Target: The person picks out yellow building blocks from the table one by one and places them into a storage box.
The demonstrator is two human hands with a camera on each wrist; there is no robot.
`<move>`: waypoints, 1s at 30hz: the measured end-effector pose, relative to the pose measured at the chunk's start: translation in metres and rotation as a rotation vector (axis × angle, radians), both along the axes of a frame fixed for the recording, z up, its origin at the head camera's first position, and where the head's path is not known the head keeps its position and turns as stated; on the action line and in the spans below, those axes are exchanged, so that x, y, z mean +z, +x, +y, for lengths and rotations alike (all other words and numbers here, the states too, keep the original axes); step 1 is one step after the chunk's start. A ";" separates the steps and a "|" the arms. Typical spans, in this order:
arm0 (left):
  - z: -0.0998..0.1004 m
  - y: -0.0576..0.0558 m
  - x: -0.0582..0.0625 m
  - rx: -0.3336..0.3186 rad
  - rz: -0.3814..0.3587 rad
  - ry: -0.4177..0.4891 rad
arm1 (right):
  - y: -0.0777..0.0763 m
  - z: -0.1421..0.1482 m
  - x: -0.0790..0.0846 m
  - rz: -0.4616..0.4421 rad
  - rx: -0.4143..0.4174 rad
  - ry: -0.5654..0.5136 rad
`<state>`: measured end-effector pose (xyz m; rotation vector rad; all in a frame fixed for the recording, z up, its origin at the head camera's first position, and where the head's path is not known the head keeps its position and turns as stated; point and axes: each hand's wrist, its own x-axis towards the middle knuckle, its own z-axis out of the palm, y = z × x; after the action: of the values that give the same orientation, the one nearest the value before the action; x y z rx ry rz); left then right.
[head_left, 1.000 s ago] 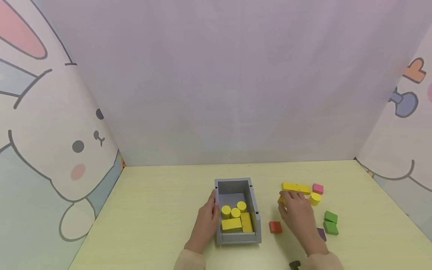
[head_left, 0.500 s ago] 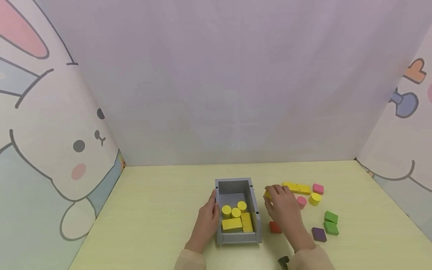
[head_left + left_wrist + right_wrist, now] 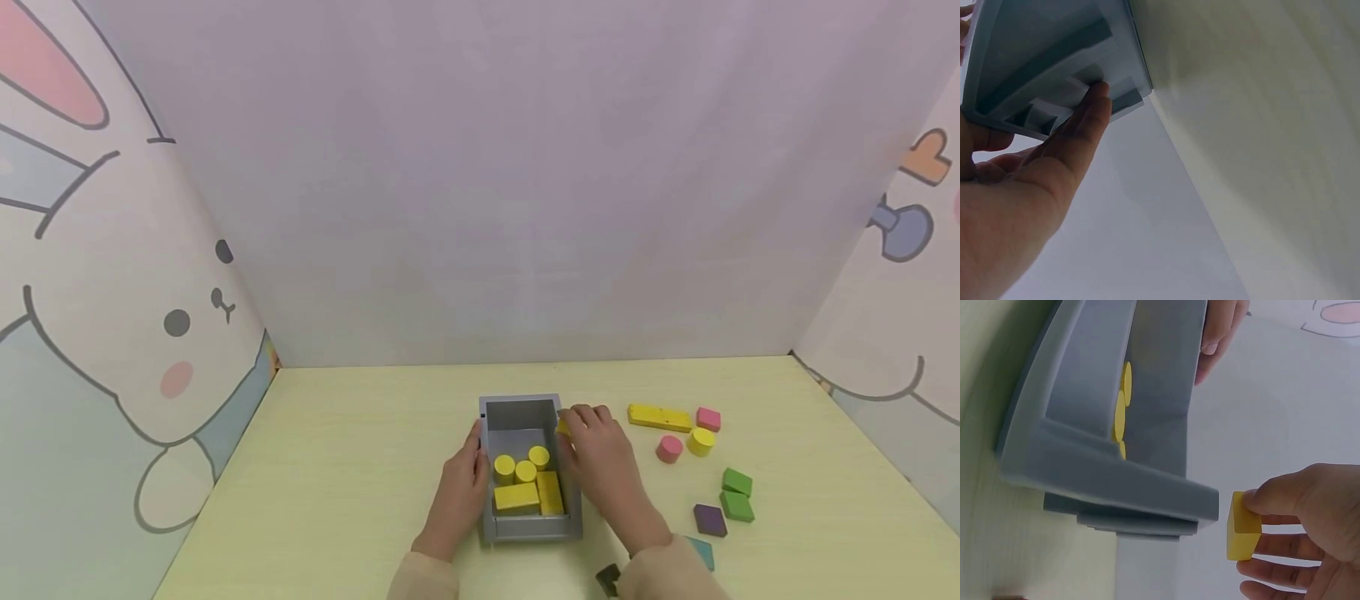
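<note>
A grey plastic bin [image 3: 532, 527] stands on the table, holding yellow cylinders [image 3: 525, 472] and two yellow rectangular blocks [image 3: 516, 498] in its near half. Along its left side lies my left hand [image 3: 456, 492]; the left wrist view shows the straight fingers against the outer wall. My right hand [image 3: 603, 454] pinches another yellow block [image 3: 1244, 528] between thumb and fingers, over the bin's right rim in the head view. Mostly the fingers hide this block from the head camera. In the right wrist view it is beside the bin's corner.
Right of the bin lie a long yellow block [image 3: 659, 417], a yellow cylinder [image 3: 701, 442], a pink cylinder [image 3: 669, 449], a pink block [image 3: 708, 419], green blocks [image 3: 737, 506] and a purple block [image 3: 710, 520]. A teal block [image 3: 701, 552] shows beside the right sleeve.
My right hand has picked up a yellow block from beside the long yellow one and carried it left to the bin's right rim. The left hand has stayed at the bin.
</note>
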<state>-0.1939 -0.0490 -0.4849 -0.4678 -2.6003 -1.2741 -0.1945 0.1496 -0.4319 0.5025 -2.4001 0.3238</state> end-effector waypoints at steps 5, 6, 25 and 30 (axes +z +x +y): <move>0.000 0.000 0.000 0.001 0.011 -0.002 | 0.000 -0.010 -0.002 0.017 0.030 0.014; 0.000 0.000 0.000 0.001 0.012 0.000 | -0.001 -0.012 -0.002 0.021 0.038 0.016; 0.000 -0.001 0.002 0.005 -0.020 -0.027 | -0.004 -0.042 -0.019 -0.145 0.077 0.067; 0.000 -0.001 0.003 0.011 -0.027 -0.026 | -0.008 -0.047 -0.025 -0.154 0.072 0.103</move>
<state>-0.1946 -0.0487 -0.4817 -0.4439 -2.6408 -1.2530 -0.2022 0.1029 -0.4570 0.6317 -2.5625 0.2808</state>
